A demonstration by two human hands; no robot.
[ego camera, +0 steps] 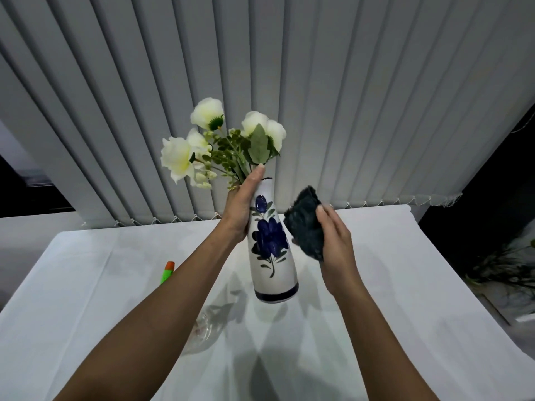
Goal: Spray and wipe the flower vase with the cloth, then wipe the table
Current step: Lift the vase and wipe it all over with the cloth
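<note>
A white flower vase [273,256] with a painted blue flower and a blue band at its foot is held in the air above the table, tilted slightly left. My left hand [241,206] grips its neck, thumb up by the rim. White flowers [202,146] with green leaves stick out of its mouth. My right hand [334,238] holds a dark, fuzzy cloth [305,227] just right of the vase body, close to it; contact cannot be told. The spray bottle [168,272] shows only its green and orange top, behind my left forearm.
The table [390,285] wears a white cloth. A clear glass object [207,328] lies on it beneath my left arm. Grey vertical blinds [318,96] hang close behind the table. Dark foliage [503,267] sits off the table's right side.
</note>
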